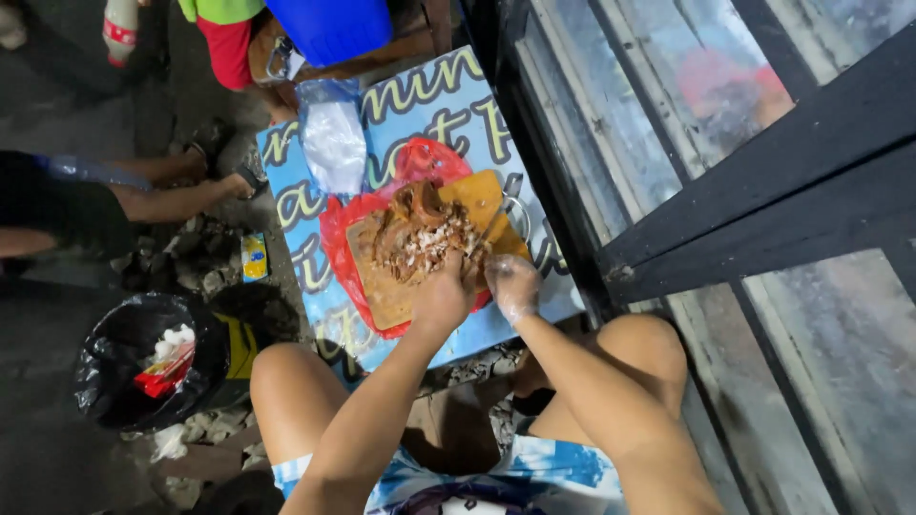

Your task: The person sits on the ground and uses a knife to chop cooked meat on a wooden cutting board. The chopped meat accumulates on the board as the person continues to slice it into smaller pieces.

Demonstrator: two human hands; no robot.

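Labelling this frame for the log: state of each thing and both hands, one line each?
left hand: bare, pressed on the meat
right hand: in a clear glove, closed on the knife
knife: blade down at the meat
meat: partly chopped
cutting board: flat on red plastic
clear bag: lying closed
black bin bag: open, holding rubbish

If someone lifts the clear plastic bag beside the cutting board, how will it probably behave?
The clear plastic bag looks thin and crumpled, so probably floppy and sagging. Its whitish contents seem loose, so likely to shift. It lies apart from both hands.
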